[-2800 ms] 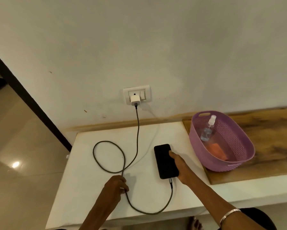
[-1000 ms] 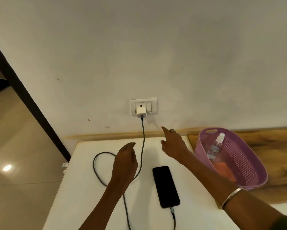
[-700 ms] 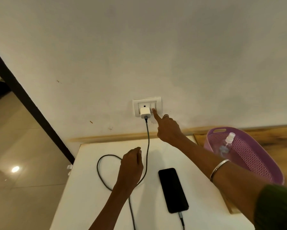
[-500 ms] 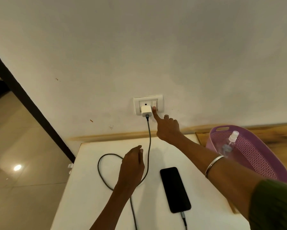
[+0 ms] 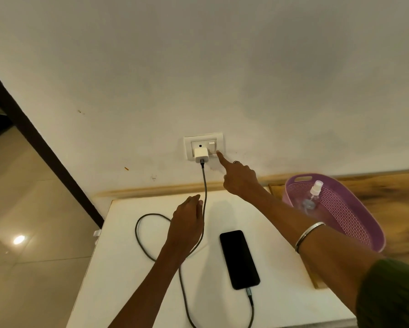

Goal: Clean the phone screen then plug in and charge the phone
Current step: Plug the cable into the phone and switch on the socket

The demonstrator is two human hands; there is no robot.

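Phone (image 5: pixel 239 259) lying face up, screen dark, on white tabletop (image 5: pixel 132 268), just right of left hand's fingertips and below right hand's pointing finger. Braided cable (image 5: pixel 204 185) plugged into phone's near end, looping left and running up to white charger (image 5: pixel 201 155) sitting in wall socket plate (image 5: pixel 203 146). Right hand (image 5: pixel 240 179) stretching out, index finger extended and touching plate just below switch (image 5: pixel 212 147), other fingers curled. Left hand (image 5: pixel 186 227) hovering palm-down beside cable, fingers pressed together, gripping nothing. Purple basket (image 5: pixel 355 214) holding spray bottle (image 5: pixel 311 197), right of forearm.
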